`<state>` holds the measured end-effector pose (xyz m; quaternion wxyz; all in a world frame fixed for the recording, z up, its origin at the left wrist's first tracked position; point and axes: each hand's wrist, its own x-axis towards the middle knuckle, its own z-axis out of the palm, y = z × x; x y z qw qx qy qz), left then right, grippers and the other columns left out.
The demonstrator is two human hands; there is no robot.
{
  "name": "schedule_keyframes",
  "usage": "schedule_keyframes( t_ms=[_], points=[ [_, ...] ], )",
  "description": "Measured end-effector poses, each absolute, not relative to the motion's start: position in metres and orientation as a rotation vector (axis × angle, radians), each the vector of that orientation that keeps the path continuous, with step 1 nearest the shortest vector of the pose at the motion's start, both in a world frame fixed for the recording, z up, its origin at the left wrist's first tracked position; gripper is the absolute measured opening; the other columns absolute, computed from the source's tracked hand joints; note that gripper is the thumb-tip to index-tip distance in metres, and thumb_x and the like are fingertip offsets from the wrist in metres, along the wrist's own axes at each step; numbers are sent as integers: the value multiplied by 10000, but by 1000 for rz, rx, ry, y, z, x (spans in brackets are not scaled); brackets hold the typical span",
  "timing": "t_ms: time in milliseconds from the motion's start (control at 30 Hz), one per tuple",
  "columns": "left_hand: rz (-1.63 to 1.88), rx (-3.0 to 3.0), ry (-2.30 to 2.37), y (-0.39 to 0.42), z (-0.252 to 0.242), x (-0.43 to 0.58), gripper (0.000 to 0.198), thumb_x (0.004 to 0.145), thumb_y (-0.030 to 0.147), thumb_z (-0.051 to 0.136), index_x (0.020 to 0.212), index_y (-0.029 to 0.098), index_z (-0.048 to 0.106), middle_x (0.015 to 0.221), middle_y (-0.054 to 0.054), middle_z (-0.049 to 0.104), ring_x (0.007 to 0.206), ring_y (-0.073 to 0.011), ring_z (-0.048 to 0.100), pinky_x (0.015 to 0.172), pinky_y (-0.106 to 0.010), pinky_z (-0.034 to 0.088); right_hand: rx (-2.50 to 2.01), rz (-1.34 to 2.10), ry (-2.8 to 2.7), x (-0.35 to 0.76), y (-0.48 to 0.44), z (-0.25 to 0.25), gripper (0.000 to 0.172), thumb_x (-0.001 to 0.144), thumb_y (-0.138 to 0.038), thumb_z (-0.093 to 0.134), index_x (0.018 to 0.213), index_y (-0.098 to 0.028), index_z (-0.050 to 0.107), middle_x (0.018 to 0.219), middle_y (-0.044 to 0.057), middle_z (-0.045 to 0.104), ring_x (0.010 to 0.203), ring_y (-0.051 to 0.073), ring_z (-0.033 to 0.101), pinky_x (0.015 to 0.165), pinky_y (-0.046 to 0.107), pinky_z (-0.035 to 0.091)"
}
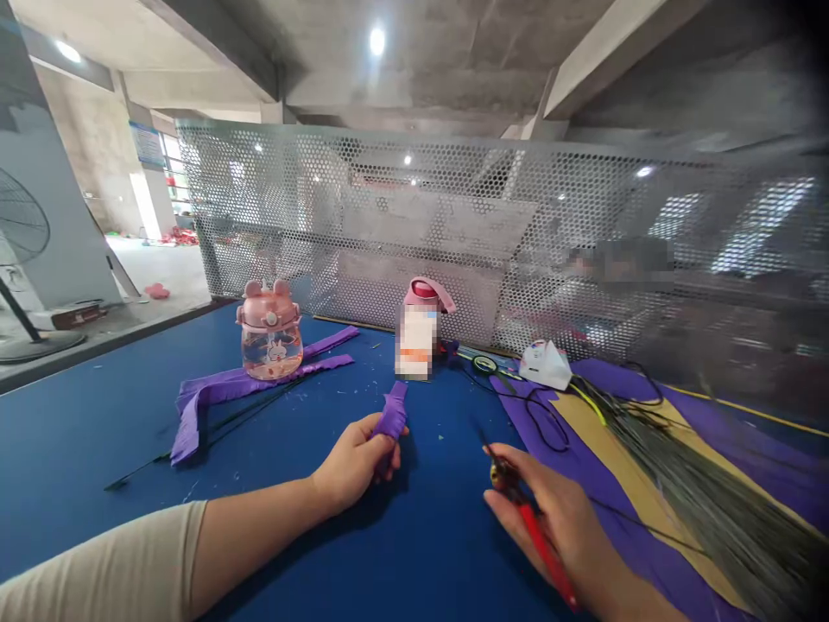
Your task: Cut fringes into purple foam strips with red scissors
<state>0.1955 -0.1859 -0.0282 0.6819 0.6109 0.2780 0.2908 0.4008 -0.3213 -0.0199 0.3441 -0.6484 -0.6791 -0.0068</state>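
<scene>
My left hand pinches a strip of crinkled purple crepe paper, whose narrow end sticks up above the thumb. To its right, apart from the paper, my right hand is closed round red-handled pliers. A thin dark piece points up and left from the fingers; I cannot tell whether it is the tool's tip or a wire. More purple crepe strips lie at the left, partly under a pink-lidded clear bottle.
A thin green-wrapped wire lies at left on the blue table. A bundle of dark wires rests on brown and purple paper at right, near a white folded packet. A phone leans before a perforated metal screen.
</scene>
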Motion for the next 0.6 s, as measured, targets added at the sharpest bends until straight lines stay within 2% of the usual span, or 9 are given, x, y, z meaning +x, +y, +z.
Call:
schedule_keyframes(
  t_ms=[100, 167, 233, 333, 400, 500, 600],
  points=[
    [643, 1379, 672, -185, -29, 193, 204, 765, 348, 514, 855, 165, 503, 571, 33, 525, 443, -72, 448, 406, -178, 307, -1729, -15, -1875, 404, -316, -20, 346, 747, -406, 638, 1048, -253, 565, 861, 60, 690, 738, 234, 655, 667, 344, 527],
    [675, 1292, 669, -184, -29, 191, 264, 777, 393, 517, 915, 169, 497, 590, 35, 516, 473, -75, 454, 435, -184, 344, -1722, -2, -1873, 406, -312, -21, 307, 766, -397, 623, 1034, -255, 576, 881, 64, 692, 742, 235, 659, 670, 341, 530],
    [716, 1156, 624, -185, -28, 189, 278, 752, 363, 558, 947, 175, 495, 679, 18, 541, 562, -81, 493, 508, -195, 400, -1697, -17, -1790, 408, -309, -23, 304, 799, -374, 584, 1071, -244, 553, 890, 72, 683, 733, 225, 655, 671, 330, 530],
    [710, 1030, 585, -187, -28, 189, 232, 717, 323, 602, 867, 166, 521, 814, -22, 571, 704, -105, 543, 638, -232, 458, -1731, 95, -1657, 406, -308, -25, 287, 809, -361, 557, 1064, -232, 532, 852, 67, 659, 674, 199, 635, 629, 304, 528],
    [668, 1064, 602, -189, -28, 191, 253, 726, 379, 611, 812, 152, 543, 835, -43, 584, 751, -123, 562, 679, -255, 478, -1756, 236, -1617, 404, -309, -25, 269, 804, -335, 542, 1049, -227, 528, 832, 63, 640, 662, 190, 625, 622, 295, 527],
    [616, 1169, 629, -190, -28, 192, 342, 712, 461, 626, 806, 139, 561, 806, -59, 612, 748, -134, 585, 611, -232, 484, -1719, 395, -1615, 403, -315, -26, 371, 806, -265, 484, 1176, -245, 458, 919, 72, 628, 761, 202, 631, 671, 303, 529],
    [589, 1208, 643, -192, -27, 192, 338, 743, 474, 588, 822, 150, 530, 658, -26, 602, 566, -109, 570, 463, -191, 439, -1706, 502, -1697, 404, -325, -22, 488, 802, -238, 487, 1279, -284, 390, 1075, 78, 606, 914, 227, 614, 743, 319, 520]
  ],
)
